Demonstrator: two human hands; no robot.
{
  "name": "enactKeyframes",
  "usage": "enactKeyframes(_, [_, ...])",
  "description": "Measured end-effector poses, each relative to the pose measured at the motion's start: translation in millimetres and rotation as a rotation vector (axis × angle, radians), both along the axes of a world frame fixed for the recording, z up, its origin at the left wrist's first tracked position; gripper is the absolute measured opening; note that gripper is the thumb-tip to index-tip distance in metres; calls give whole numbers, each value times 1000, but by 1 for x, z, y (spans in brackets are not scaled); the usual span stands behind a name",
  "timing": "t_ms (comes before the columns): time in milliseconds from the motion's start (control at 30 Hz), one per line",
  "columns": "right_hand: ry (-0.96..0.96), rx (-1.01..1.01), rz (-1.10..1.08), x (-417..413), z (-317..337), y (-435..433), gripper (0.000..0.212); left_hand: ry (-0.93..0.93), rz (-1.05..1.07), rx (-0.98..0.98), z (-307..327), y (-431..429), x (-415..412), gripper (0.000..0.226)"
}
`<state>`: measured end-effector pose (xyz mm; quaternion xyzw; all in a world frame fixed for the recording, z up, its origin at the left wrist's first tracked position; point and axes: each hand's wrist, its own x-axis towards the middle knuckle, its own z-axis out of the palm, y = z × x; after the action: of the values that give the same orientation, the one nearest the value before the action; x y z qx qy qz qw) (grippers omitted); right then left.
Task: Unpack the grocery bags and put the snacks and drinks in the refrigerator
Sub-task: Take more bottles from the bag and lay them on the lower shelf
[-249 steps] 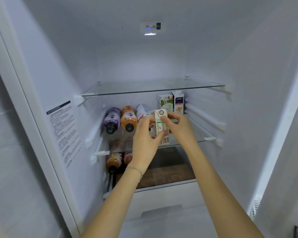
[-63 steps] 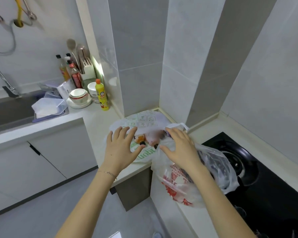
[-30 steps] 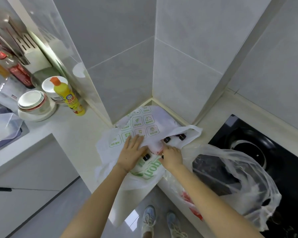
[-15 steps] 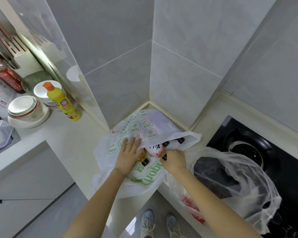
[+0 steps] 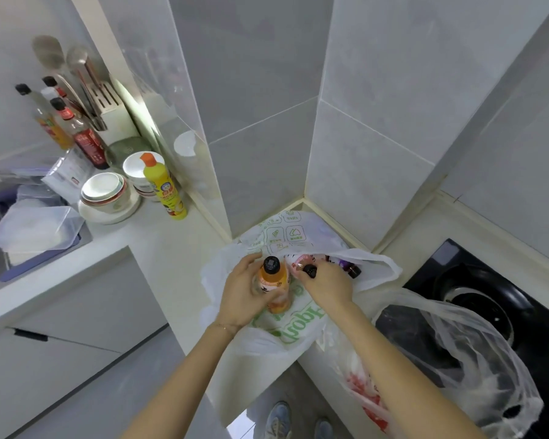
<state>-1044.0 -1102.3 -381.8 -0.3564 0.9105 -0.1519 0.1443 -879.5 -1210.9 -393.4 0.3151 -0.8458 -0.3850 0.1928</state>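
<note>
Bags [image 5: 293, 321] on the counter [image 5: 168, 248] remain part full, so unpacking looks unfinished. Left hand [image 5: 241, 296] is wrapped round an orange bottle [image 5: 271, 278] lifted from the white bag; right hand [image 5: 327, 285] closes on a pink bottle [image 5: 300, 261]; a purple bottle [image 5: 346, 266] waits inside.

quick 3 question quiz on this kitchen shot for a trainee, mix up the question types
1. True or false: the left hand holds an orange drink bottle.
2. Which bag do the drinks sit in? A. white bag with green print B. clear bag by the stove
3. What colour is the cap on the yellow squeeze bottle?

Key
1. True
2. A
3. Orange; it stands by the stacked bowls, away from the right hand, which reaches for a pink bottle.
</note>
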Motion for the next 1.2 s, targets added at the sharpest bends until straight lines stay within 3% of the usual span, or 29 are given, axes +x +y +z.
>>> enactKeyframes(133, [-78,-70,-54,3,12,-6,48,-9,48,92,-8,22,10,78])
enactKeyframes(400, [-73,-103,4,-7,43,-12,31,43,120,183,0,32,3,47])
enactKeyframes(633, [2,-58,149,-7,48,11,34,-15,103,148,-9,34,-4,56])
enactKeyframes(800, [75,-149,161,7,26,26,40,23,166,196,-14,37,-3,55])
enactKeyframes(867, [-65,-233,99,9,16,30,45,30,171,214,-15,38,-2,58])
enactKeyframes(1000, [-559,-330,59,18,-5,34,85,50,176,205,-18,39,1,62])
enactKeyframes(1133, [-668,-436,5,23,-20,26,84,57,181,192,-20,37,-1,64])
enactKeyframes(1200, [-662,-486,-33,24,-18,22,78,48,185,154,-21,35,-3,76])
